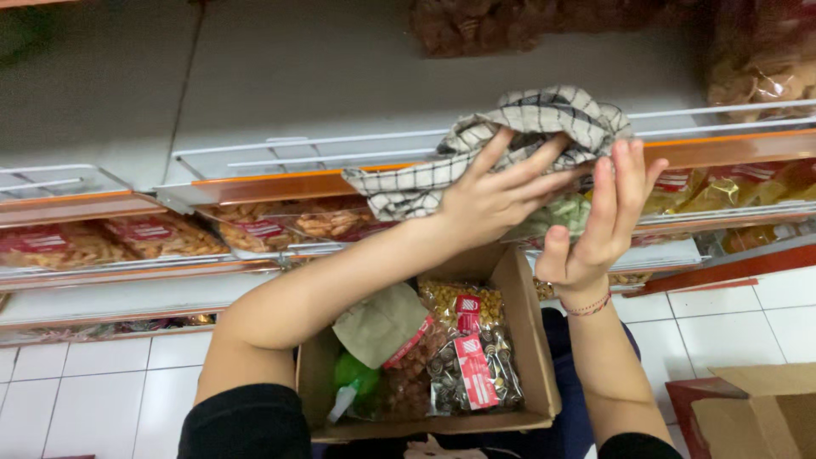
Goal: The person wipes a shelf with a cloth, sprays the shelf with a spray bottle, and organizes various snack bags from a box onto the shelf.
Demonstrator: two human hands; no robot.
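My left hand (497,200) is spread flat, pressing a checked cloth (510,140) on the front edge of the orange-trimmed shelf (280,183). My right hand (599,217) is open, fingers straight, touching the cloth's right end, gripping nothing. Cardboard box (531,340) of snack packets (463,357) sits below, against my lap.

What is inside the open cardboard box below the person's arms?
The cardboard box holds clear snack bags with red labels, a brown paper bag and a green spray bottle. Whatever lies beneath them is covered.
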